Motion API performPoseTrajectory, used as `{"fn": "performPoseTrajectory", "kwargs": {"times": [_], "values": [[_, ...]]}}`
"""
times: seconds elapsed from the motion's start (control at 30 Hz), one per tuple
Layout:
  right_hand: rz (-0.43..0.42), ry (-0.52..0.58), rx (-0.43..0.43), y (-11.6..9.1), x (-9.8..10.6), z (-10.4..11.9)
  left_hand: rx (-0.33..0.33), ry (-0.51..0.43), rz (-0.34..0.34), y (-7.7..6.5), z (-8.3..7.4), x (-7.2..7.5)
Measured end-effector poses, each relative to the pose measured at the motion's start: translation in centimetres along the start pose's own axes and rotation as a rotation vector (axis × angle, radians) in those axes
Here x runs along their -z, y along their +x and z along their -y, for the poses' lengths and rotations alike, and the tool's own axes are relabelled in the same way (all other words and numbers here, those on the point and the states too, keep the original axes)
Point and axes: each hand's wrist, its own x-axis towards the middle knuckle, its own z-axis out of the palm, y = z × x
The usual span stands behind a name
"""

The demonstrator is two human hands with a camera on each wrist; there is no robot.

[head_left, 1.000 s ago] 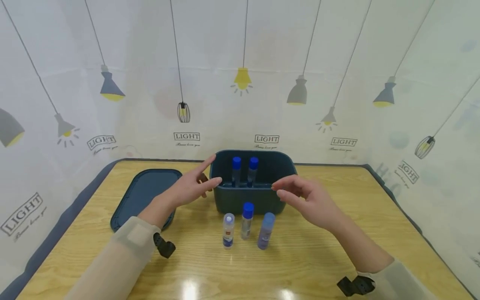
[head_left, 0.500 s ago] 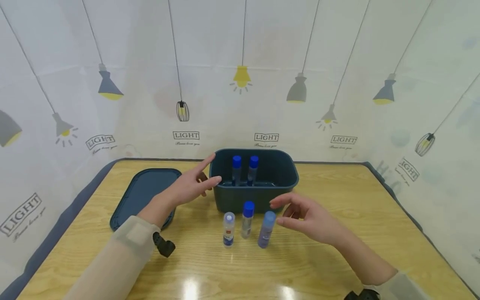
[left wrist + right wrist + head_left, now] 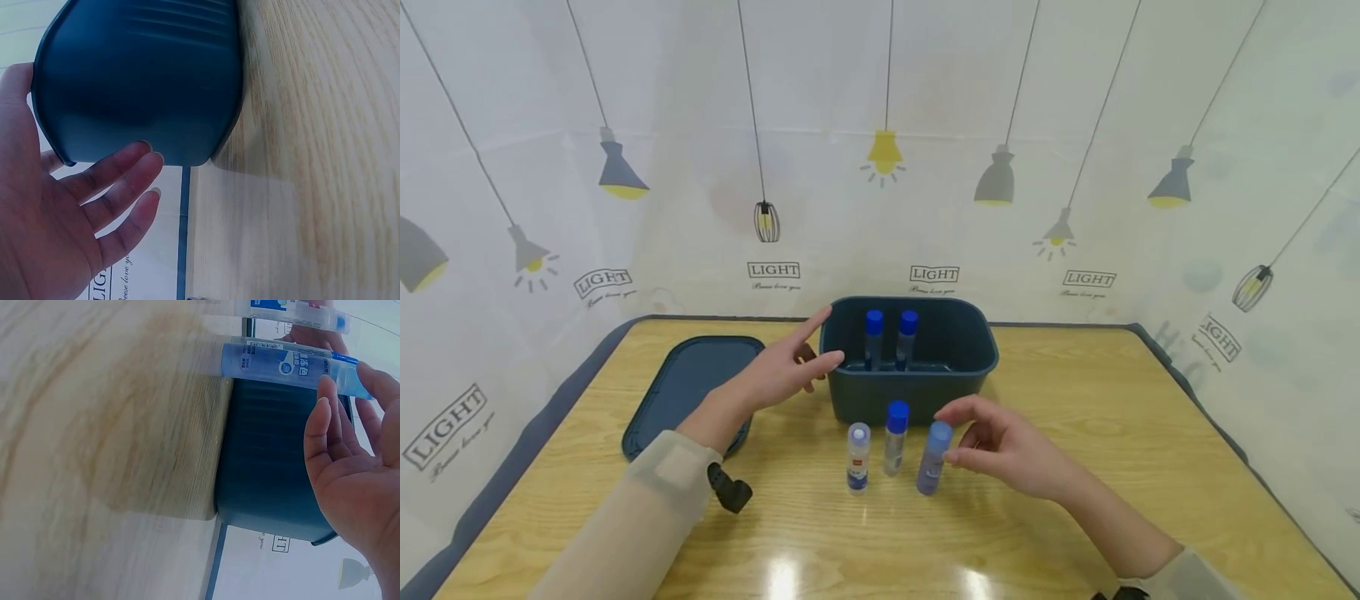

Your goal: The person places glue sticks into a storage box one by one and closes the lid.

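My left hand (image 3: 782, 371) rests at the left end of a dark blue-green bin (image 3: 910, 400). Its index finger lies along the rim and the thumb touches the front corner; in the left wrist view its other fingers (image 3: 128, 178) lie against the outer wall. My right hand (image 3: 1000, 442) is around a slim purple bottle (image 3: 929, 471) with a light blue cap, thumb and index fingertips right at the cap. The bottle stands upright on the table. Left of it stand a clear bottle (image 3: 892, 454) with a dark blue cap and a clear labelled bottle (image 3: 857, 462).
Two blue-capped bottles (image 3: 873, 333) stand upright inside the bin. A matching flat lid (image 3: 696, 383) lies on the wooden table (image 3: 1097, 400) to the left, partly under my left forearm. A lamp-patterned curtain (image 3: 820, 125) rises behind the table's back edge.
My right hand has come down from the bin's front rim toward me and then left to the purple bottle's cap. The left hand stays at the bin, and the bottles stand where they were.
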Motion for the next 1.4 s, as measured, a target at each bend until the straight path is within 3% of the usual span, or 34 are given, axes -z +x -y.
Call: {"fn": "performPoseTrajectory", "kwargs": {"times": [0.3, 0.8, 0.97, 1.23, 1.4], "values": [[0.003, 0.009, 0.001, 0.2, -0.3, 0.0, -0.001, 0.001, -0.002, -0.1, -0.2, 0.0], [-0.045, -0.082, 0.047, -0.6, 0.0, 0.8, -0.002, 0.002, -0.007, 0.0, 0.2, -0.1], [-0.104, -0.081, 0.096, -1.2, 1.0, 1.9, -0.005, -0.004, -0.007, 0.0, 0.2, -0.1], [-0.252, -0.092, 0.268, -1.6, 2.7, 4.3, -0.004, -0.010, -0.006, 0.0, 0.0, 0.0], [-0.334, -0.104, 0.321, -1.4, 3.8, 5.9, 0.000, -0.008, -0.003, 0.0, 0.0, 0.0]]}}
